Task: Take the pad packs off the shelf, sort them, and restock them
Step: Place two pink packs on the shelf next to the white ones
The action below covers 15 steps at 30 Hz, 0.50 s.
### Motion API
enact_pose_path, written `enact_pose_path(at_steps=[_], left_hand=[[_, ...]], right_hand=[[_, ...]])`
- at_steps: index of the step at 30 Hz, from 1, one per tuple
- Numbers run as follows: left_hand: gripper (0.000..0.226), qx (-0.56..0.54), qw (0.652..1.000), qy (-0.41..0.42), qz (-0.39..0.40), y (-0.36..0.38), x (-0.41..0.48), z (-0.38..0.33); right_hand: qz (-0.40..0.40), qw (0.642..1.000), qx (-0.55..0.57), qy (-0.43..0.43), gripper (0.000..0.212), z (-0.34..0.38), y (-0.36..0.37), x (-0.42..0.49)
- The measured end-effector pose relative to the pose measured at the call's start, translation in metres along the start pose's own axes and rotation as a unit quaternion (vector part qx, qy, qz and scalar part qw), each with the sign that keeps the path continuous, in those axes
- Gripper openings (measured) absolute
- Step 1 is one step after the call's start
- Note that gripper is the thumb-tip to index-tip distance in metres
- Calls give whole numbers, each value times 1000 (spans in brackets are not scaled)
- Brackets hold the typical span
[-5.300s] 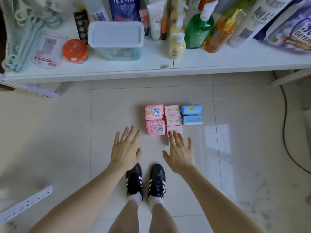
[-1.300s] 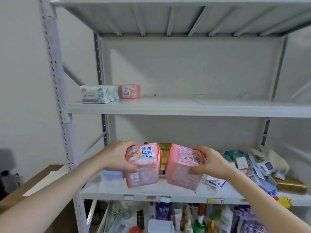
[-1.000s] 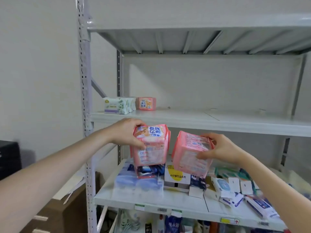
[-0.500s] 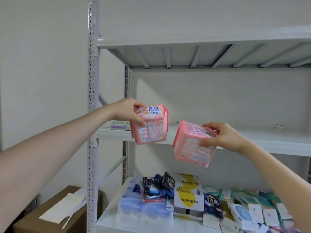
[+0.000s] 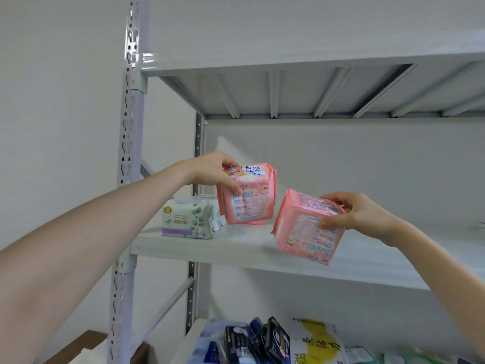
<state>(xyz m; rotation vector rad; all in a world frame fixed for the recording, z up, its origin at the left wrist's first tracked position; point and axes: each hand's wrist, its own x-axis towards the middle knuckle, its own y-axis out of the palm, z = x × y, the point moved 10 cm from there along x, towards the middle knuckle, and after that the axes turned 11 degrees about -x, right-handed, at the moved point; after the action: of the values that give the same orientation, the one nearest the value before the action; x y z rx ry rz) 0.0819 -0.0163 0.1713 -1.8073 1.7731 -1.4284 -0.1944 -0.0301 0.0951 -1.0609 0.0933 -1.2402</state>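
Pink pad pack point(image 5: 248, 196) clamped in left hand point(image 5: 210, 169) fingers at the shelf point(image 5: 210, 248); right hand point(image 5: 359, 212) fingers pinch a second pink pack point(image 5: 307, 232).

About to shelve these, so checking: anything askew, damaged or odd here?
No damage or spill shows. The right hand holds its pink pack tilted, not yet on the shelf. Below, the dark packs lean at odd angles in a jumble.

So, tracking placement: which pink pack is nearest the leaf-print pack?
The upright pack in the left hand; the tilted pack in the right hand is farther off.
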Motion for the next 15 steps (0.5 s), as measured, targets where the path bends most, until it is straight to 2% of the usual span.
enact_pose_path(at_steps=[3, 9, 15], left_hand=[[58, -6, 1000, 11, 8, -1, 32, 24], [49, -2, 999, 29, 39, 5, 92, 67], [53, 36, 996, 16, 82, 32, 138, 107]], right_hand=[[-13, 1000, 2, -1, 54, -5, 10, 31], [-33, 999, 7, 13, 49, -24, 30, 83], [-11, 999, -15, 40, 53, -43, 46, 115]])
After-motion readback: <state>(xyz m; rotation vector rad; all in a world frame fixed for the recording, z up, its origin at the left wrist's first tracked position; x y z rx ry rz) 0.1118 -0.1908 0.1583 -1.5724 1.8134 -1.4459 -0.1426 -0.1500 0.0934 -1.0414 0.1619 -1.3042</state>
